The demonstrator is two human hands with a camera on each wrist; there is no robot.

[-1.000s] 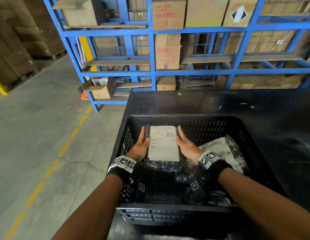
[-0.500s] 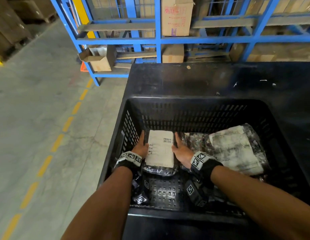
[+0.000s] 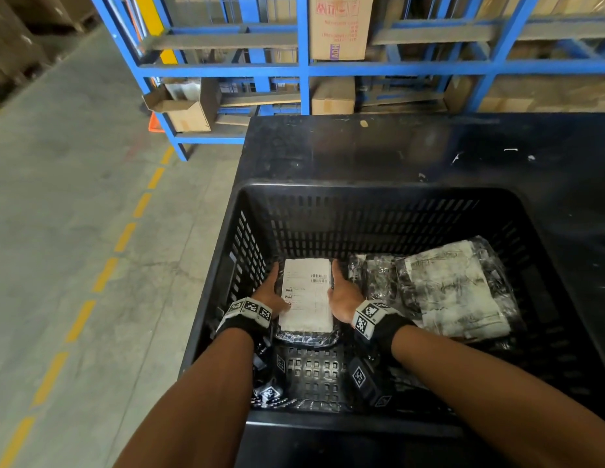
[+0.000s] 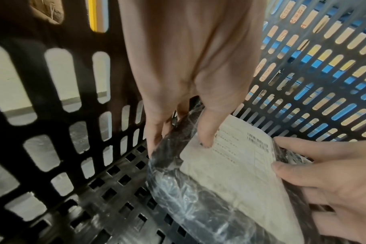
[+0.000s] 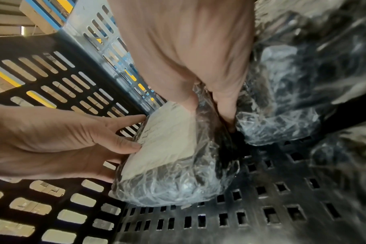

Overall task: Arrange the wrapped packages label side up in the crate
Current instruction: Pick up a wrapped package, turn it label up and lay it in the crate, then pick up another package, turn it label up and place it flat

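Note:
A black slotted crate [image 3: 362, 185] stands on a dark table. Both hands hold one wrapped package [image 3: 306, 295] low in the crate's left part, white label facing up. My left hand [image 3: 272, 293] grips its left edge, thumb on the label, fingers down the side [image 4: 181, 145]. My right hand [image 3: 341, 292] grips the right edge the same way [image 5: 209, 112]. The package [image 5: 167, 140] sits at or just above the perforated floor. A larger wrapped package [image 3: 453, 292] with a crumpled label facing up lies at the right.
Another clear-wrapped dark bundle [image 3: 372, 278] lies between the held package and the large one. The crate's left wall [image 4: 59, 99] is close beside my left fingers. Blue shelving [image 3: 304, 69] with cardboard boxes stands behind the table [image 3: 395, 146]; concrete floor lies to the left.
Both hands have lowered the labelled package from rim height down to the crate floor at the left. The head view has tilted downward.

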